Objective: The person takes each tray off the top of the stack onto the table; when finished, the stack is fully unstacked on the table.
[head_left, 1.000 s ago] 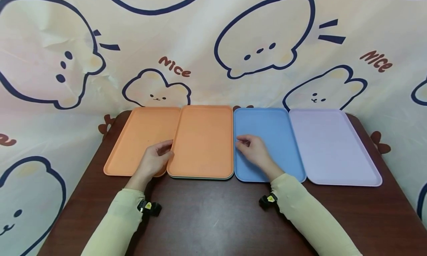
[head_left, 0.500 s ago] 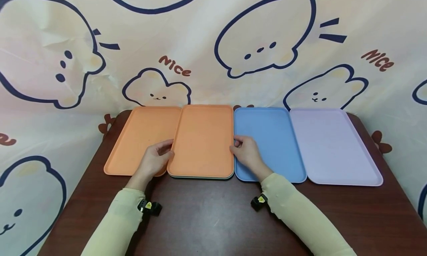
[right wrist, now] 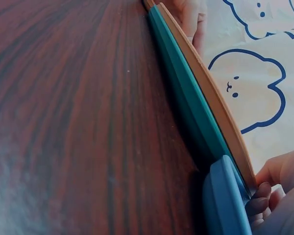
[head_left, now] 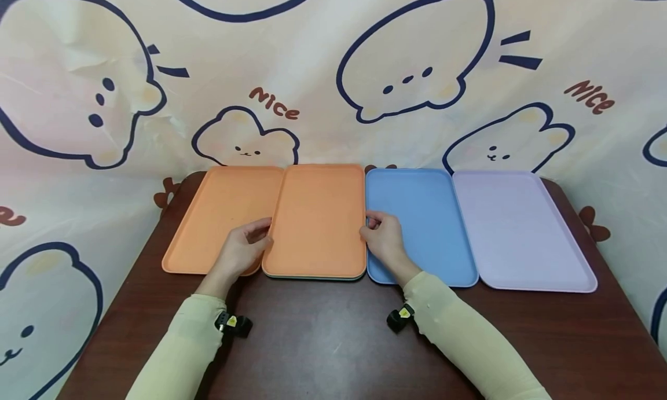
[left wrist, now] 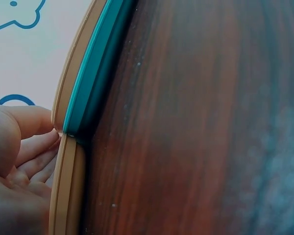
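An orange tray (head_left: pixel 318 220) lies on top of a green tray (left wrist: pixel 95 73), whose side shows beneath it in both wrist views. My left hand (head_left: pixel 238 252) holds the orange tray's left edge, thumb and fingertips at the rim. At the opposite edge my right hand (head_left: pixel 388 241) grips the same rim, its thumb lapping slightly over it. A second orange tray (head_left: pixel 224 215) sits to the left, partly behind my left hand. To the right is a blue tray (head_left: pixel 422 209), with my right hand above its left part. The fingertips under the rims are partly hidden.
A lilac tray (head_left: pixel 521 226) stands at the right end of the row, beside the blue one. All lie on a dark brown wooden table (head_left: pixel 323 342). Close behind the table hangs a pale cloth (head_left: pixel 323 70) with cartoon drawings.
My right hand has moved left from over the blue tray to the upper orange tray's right rim. My left hand and the trays have stayed in place.
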`<act>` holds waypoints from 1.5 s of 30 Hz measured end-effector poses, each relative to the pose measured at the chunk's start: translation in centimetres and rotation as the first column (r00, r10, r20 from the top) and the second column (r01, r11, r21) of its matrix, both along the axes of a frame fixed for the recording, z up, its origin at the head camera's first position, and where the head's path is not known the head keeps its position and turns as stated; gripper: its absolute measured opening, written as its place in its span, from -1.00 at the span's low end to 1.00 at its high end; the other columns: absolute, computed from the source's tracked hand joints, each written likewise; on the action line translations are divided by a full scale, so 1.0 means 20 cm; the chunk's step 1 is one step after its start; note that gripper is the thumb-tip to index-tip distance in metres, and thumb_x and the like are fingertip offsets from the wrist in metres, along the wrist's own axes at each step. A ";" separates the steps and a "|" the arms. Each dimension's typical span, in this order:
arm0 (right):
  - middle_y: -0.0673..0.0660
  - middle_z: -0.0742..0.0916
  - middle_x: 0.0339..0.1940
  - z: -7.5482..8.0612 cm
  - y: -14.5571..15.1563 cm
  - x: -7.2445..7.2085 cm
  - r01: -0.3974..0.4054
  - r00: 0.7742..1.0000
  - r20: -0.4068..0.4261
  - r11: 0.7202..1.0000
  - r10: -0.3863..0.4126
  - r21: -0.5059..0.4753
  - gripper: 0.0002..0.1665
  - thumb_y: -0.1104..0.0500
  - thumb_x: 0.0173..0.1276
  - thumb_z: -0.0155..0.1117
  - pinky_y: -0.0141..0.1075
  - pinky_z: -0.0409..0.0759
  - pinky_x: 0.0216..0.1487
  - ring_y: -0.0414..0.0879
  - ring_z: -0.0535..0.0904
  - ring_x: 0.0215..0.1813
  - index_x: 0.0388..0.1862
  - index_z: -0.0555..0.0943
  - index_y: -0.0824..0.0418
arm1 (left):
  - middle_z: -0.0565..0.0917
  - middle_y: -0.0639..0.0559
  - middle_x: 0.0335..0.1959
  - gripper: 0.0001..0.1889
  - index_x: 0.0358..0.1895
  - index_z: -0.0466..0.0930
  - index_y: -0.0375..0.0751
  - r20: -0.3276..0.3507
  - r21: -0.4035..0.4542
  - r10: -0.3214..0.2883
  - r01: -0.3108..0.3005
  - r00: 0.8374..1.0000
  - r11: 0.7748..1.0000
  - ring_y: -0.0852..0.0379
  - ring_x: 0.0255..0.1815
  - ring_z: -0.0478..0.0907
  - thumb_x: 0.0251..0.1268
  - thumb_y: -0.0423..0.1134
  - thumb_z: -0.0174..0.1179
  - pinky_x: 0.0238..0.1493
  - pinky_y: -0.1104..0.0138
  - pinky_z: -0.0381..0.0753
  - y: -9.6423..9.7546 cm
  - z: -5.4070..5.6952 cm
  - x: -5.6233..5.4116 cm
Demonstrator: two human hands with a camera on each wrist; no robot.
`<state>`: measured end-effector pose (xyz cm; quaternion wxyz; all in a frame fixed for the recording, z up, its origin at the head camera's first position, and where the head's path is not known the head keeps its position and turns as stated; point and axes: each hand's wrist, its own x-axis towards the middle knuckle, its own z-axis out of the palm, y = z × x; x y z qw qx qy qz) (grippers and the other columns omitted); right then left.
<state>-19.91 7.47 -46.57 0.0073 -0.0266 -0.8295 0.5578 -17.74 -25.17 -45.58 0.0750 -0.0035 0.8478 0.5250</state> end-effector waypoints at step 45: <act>0.38 0.85 0.06 -0.01 0.42 0.05 0.215 0.973 -0.096 0.976 -0.211 0.024 -0.69 0.26 0.57 0.30 -0.59 0.53 -0.20 0.03 0.74 -0.02 0.16 0.81 0.34 | 0.44 -0.28 0.62 -0.45 0.62 0.39 -0.26 0.017 -0.040 -0.016 0.017 1.000 0.999 -0.26 0.65 0.38 0.67 -0.37 0.14 0.56 -0.10 0.47 0.01 0.00 0.01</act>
